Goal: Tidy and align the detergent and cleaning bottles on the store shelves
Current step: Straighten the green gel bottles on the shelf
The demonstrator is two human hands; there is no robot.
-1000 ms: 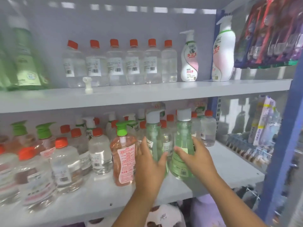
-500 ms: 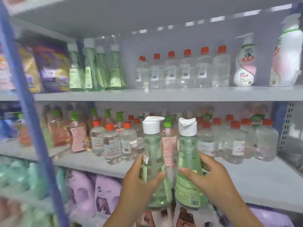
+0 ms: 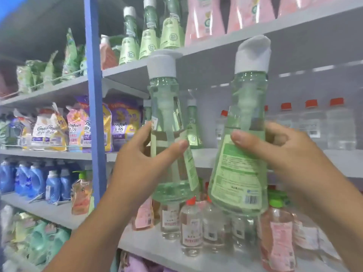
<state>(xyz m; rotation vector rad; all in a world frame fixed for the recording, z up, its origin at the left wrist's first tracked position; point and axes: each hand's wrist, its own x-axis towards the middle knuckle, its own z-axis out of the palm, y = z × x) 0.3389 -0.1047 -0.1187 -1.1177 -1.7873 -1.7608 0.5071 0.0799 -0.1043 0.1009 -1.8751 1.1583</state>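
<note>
Two green bottles, white-capped, upright, gripped in both hands.

Purple refill pouch, left bay, middle shelf: "Comfort" in white script; Chinese characters below it, not legible.
White-and-yellow refill pouch, left of it: "Comfort", partly creased.
Purple pouch, right of the blue upright: Chinese brand characters, too blurred to read reliably.
Right green bottle, back label: barcode at lower right; digits and print illegible.
Clear red-capped bottles, lower shelf: labels illegible.
</note>
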